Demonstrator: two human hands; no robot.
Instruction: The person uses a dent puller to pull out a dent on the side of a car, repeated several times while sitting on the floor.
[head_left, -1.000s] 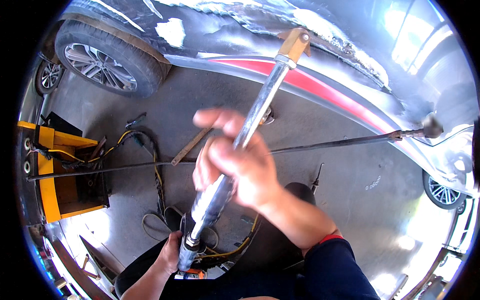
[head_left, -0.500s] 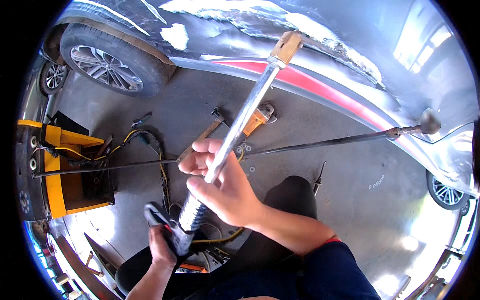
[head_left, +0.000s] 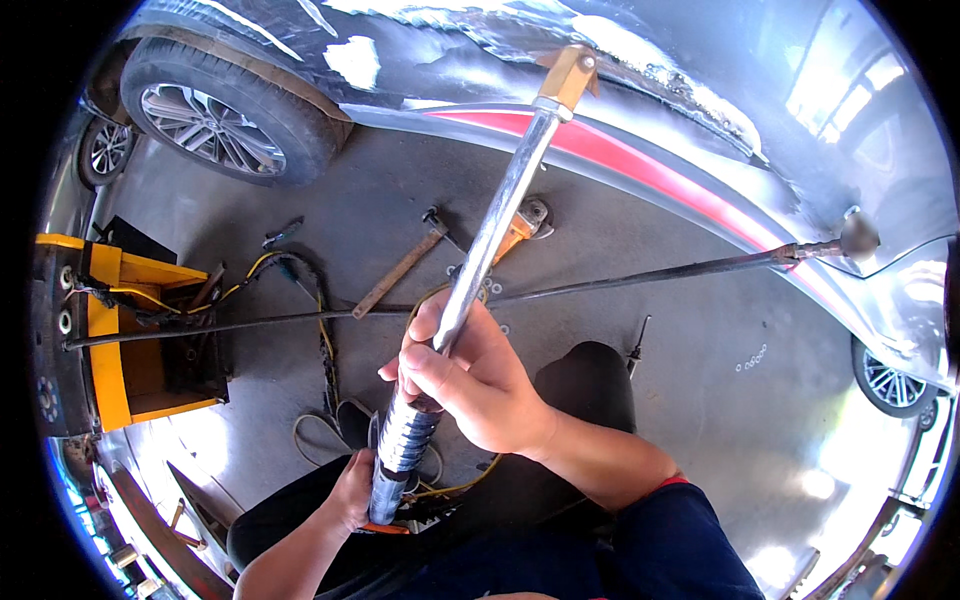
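Observation:
A slide hammer dent puller (head_left: 492, 225) runs from my lap up to the damaged car panel (head_left: 680, 110). Its shiny rod ends in a brass-coloured head at the panel; whether the tip is attached cannot be made out. My right hand (head_left: 480, 378) is closed around the rod, just above a ribbed metal sleeve (head_left: 408, 437). Lower down, my left hand (head_left: 350, 493) grips the rear handle (head_left: 389, 492), its fingers mostly hidden behind it. The panel is grey with white scraped patches and a torn, rough crease, above a red strip.
A long dark bar (head_left: 640, 282) crosses from the yellow cart (head_left: 108, 340) to the car's right side. On the floor lie a wooden-handled hammer (head_left: 400, 270), an orange angle grinder (head_left: 518, 230), hoses, small washers and a thin pointed tool (head_left: 638, 345). A wheel (head_left: 215, 125) stands upper left.
The puller's rear end has swung right and turned, with my left hand following. My right hand has shifted slightly right, its fingers closing around the rod. More of the floor hammer shows.

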